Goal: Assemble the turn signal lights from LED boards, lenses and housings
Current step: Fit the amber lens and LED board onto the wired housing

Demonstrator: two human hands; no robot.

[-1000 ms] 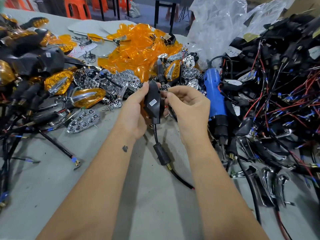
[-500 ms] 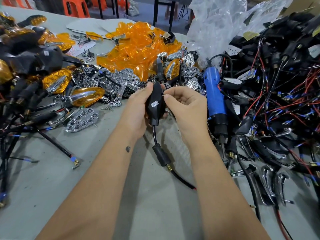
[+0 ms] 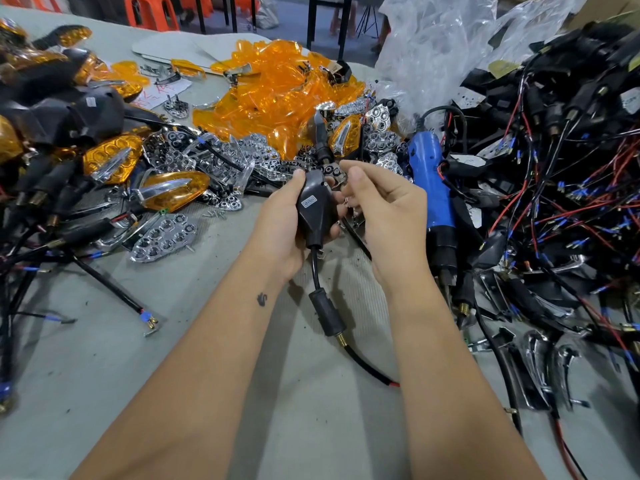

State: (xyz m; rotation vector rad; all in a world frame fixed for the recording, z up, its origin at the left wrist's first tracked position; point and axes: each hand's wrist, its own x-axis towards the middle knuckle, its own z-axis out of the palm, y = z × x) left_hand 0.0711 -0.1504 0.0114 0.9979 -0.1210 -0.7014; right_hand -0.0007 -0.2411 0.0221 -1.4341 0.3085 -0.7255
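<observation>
Housing (image 3: 316,211) sits in your left hand (image 3: 282,225), back side up toward the camera, stem and cable (image 3: 363,362) hanging down to the surface (image 3: 242,393). Left grip is wrapped round the housing body, thumb along its left edge. My read: you hold it that way so the rear face is exposed for fastening and the open lens side is steadied from below.

Right hand (image 3: 389,216) sits just right of the housing, fingers curled, thumb and forefinger pressed together near the housing's top right edge. Something small may be pinched there, likely a screw, but it's too small to confirm. Can't tell whether the fingertips touch the housing.

Housing itself: matte black, teardrop shape, wide at top and narrowing to a neck, small white label on the back. Below the neck a thin black stem runs into a thicker black rubber sleeve (image 3: 325,315), then a brass fitting, then black cable ending in a bit of red.

Blue electric screwdriver (image 3: 431,188) lies right of the housing, just past your right hand, in easy reach. Amber lenses (image 3: 277,95) are piled behind the housing. Chrome reflector pieces (image 3: 162,237) are scattered left of it. Wired black housings (image 3: 554,150) are heaped far right of it.
</observation>
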